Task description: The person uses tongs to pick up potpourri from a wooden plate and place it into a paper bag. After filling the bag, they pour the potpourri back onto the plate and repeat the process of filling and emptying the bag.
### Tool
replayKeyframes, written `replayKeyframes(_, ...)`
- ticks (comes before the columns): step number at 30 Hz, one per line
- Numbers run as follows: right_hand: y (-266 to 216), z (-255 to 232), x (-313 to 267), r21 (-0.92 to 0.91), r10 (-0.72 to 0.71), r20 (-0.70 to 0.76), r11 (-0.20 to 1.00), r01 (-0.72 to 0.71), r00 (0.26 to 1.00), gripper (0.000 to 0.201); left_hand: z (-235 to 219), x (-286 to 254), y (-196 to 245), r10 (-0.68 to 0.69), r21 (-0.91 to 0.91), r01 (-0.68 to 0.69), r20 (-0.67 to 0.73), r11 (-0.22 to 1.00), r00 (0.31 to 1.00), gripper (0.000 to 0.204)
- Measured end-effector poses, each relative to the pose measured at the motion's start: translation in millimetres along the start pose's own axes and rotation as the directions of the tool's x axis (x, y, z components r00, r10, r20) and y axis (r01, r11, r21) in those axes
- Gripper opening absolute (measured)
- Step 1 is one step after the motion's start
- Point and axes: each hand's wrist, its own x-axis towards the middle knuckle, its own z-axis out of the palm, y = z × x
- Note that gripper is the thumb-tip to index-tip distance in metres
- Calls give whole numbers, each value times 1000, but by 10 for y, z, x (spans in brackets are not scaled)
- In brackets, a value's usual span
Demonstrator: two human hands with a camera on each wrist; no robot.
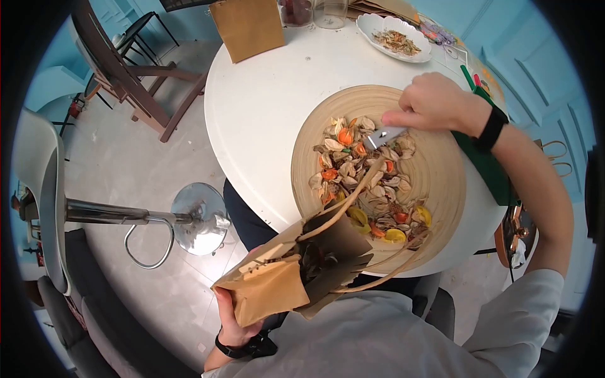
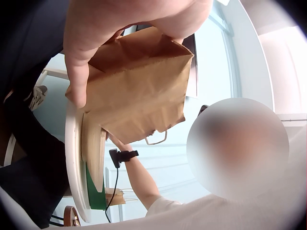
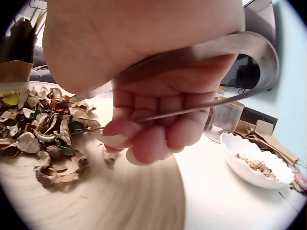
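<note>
My left hand [image 1: 234, 324] grips the bottom end of a brown paper bag [image 1: 271, 286], tilted with its mouth toward the table; the thumb and fingers span its base [image 2: 139, 91] in the left wrist view. Dark bits show inside the mouth. One twisted handle [image 1: 340, 205] lies across a spread of potpourri [image 1: 378, 183], dried petals with orange and yellow pieces, on a round wooden board [image 1: 444, 189]. Over the potpourri's far right side, my right hand [image 1: 441, 104] holds metal tongs [image 1: 384, 135], whose U-shaped bend [image 3: 268, 57] shows in the right wrist view. The tong tips are largely hidden.
On the white table [image 1: 252, 113], a scalloped white dish [image 1: 372, 26] holds dried bits at the back. Another paper bag [image 1: 247, 28] and clear jars [image 1: 331, 14] stand at the far edge. A green box [image 1: 482, 167] sits beside the board under my right forearm. A stool [image 1: 126, 214] is left.
</note>
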Motion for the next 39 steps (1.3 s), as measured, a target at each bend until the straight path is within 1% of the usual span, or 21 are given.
replayKeyframes(4,-120,120,-224,76,29,8,997,-29,1000,74,-3,37,5,7,33,-8,3,999,1000,78)
replayKeyframes(7,-186,175,-360,155,106,47,982,-112,993,73,40,20,20,15,57,-15,1,998,1000,79)
replayKeyframes(8,-198,173,-400,156,108,49,981,-114,993,73,50,10,20,11,56,-11,0,998,1000,79)
replayKeyframes(10,-211,134,-479,216,191,46,956,-196,981,72,52,-5,13,5,53,-5,1,999,1000,79)
replayKeyframes(11,-206,123,-516,216,191,47,956,-197,980,72,40,-15,10,-5,34,5,16,999,1000,80)
replayKeyframes(13,-191,99,-591,223,261,29,939,-260,965,71,47,-37,3,-15,13,15,28,1000,999,80)
replayKeyframes(17,-215,18,-749,274,289,-32,923,-270,957,69,144,-5,12,28,104,-29,6,994,1000,81)
replayKeyframes(19,-294,-108,-805,387,323,-43,878,-282,945,68,194,1,-4,52,146,-50,-10,988,999,81)
replayKeyframes(22,-573,-337,-884,408,296,-12,874,-266,955,66,188,-11,-27,41,165,-40,-4,986,999,80)
replayKeyframes(23,-668,-390,-887,412,294,-15,873,-261,956,66,161,-17,-59,25,88,-25,-4,996,1000,81)
replayKeyframes(24,-767,-438,-880,373,214,-53,910,-179,975,66,154,-21,-81,8,10,-8,-1,1000,1000,81)
replayKeyframes(25,-853,-462,-870,330,133,-87,939,-97,987,67,208,-10,-56,-5,11,5,17,1000,1000,82)
replayKeyframes(26,-921,-436,-855,334,137,-90,937,-99,987,67,234,-2,-54,-7,16,7,18,1000,1000,82)
replayKeyframes(28,-1047,-359,-822,272,-6,-257,959,79,966,68,263,13,-44,26,109,-31,44,994,999,80)
replayKeyframes(29,-1120,-391,-833,271,-1,-218,961,61,976,58,265,19,-46,25,111,-29,43,993,999,80)
replayKeyframes(30,-1126,-424,-852,273,-2,-219,960,63,976,58,258,25,-54,33,113,-38,47,993,998,79)
replayKeyframes(32,-1118,-496,-880,268,-8,-160,962,51,987,58,239,26,-66,42,112,-48,47,993,998,78)
replayKeyframes(33,-1062,-525,-899,268,-9,-157,962,51,988,58,229,26,-74,39,74,-43,53,996,998,77)
replayKeyframes(35,-810,-557,-940,226,159,-92,965,-135,983,59,216,31,-84,33,31,-35,62,999,998,76)
replayKeyframes(37,-456,-463,-901,146,353,-42,928,-343,935,62,214,28,-89,55,48,-57,58,997,997,75)
replayKeyframes(39,-166,-368,-871,32,444,-58,896,-443,894,65,229,32,-92,57,46,-60,69,997,996,75)
